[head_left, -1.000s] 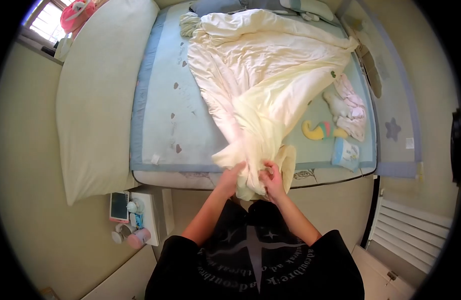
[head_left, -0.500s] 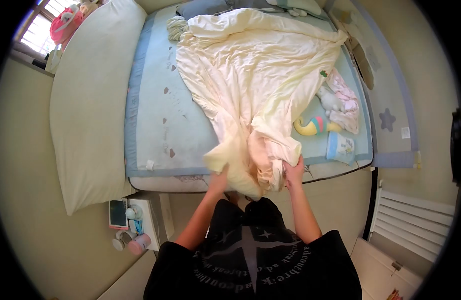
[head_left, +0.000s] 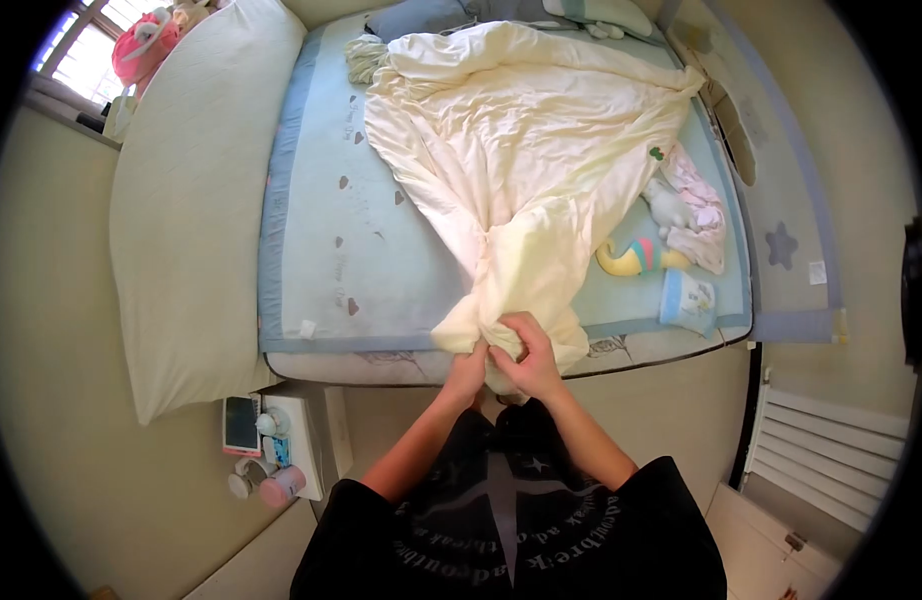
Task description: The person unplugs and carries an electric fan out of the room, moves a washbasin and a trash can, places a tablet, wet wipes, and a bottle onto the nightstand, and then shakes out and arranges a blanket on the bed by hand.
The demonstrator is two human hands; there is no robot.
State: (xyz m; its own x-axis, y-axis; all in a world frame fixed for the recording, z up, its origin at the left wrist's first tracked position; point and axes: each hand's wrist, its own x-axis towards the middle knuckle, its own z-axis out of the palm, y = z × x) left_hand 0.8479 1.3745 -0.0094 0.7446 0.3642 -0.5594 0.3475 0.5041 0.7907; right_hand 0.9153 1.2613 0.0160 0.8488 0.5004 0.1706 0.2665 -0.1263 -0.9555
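Your left hand (head_left: 467, 374) and right hand (head_left: 533, 364) grip the cream duvet (head_left: 529, 170) by its bunched end; even pinching should prevent slipping.

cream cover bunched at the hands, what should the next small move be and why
Perhaps ease the left hand and right hand apart: they grip the cream cover close together, where it narrows into gathered folds, while its far part fans wide.

**Black Clothes, Printed in Grey**

I wear a black T-shirt (head_left: 381, 555) with short sleeves (head_left: 671, 490). On its front is a long-pointed grey star (head_left: 502, 490), a smaller star (head_left: 536, 464) at its one o'clock, lettering (head_left: 606, 520) curving below. My legwear (head_left: 536, 425) is black too.
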